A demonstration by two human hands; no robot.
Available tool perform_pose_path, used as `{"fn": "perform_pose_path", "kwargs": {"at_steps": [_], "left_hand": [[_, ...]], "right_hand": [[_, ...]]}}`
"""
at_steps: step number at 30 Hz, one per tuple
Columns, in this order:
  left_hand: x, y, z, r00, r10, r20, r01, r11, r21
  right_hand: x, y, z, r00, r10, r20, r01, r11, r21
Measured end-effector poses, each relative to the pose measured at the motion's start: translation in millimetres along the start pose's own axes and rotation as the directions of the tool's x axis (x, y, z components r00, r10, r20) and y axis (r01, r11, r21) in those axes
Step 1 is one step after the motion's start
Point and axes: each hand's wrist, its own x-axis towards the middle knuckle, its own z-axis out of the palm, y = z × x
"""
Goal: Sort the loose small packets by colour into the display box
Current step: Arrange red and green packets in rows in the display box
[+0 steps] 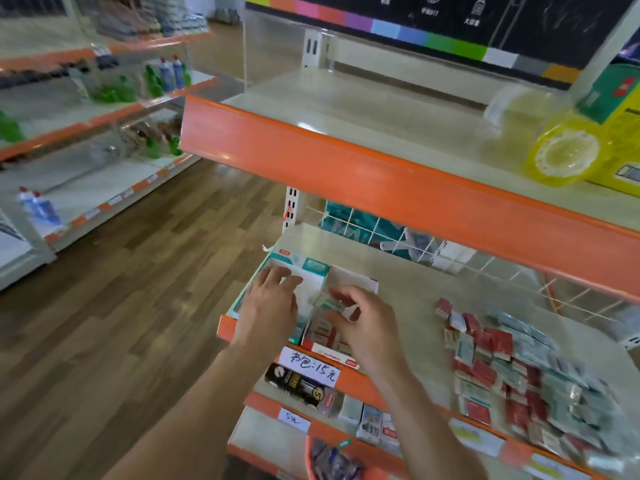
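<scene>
My right hand (pixel 363 327) is pinching a teal packet (pixel 329 303) flat over the display box (pixel 353 278); my left hand (pixel 270 299), fingers spread, is resting inside it.

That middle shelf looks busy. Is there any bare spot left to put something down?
Yes: a bare strip of shelf lies between the display box and the heap of loose packets, running back to the wire grid. The right side is crowded with packets, and both hands, left hand and right hand, fill the box.
</scene>
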Motion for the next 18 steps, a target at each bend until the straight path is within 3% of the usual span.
{"fn": "perform_pose_path", "kwargs": {"at_steps": [8, 18], "left_hand": [[-3, -37, -15, 0.988, -0.152, -0.013, 0.152, 0.988, -0.011], [-14, -54, -13, 0.980, -0.199, 0.006, 0.199, 0.979, -0.045]], "right_hand": [[23, -33, 35, 0.988, 0.003, 0.155, -0.007, 1.000, 0.025], [34, -48, 77, 0.969, 0.025, 0.247, -0.030, 0.999, 0.015]]}}
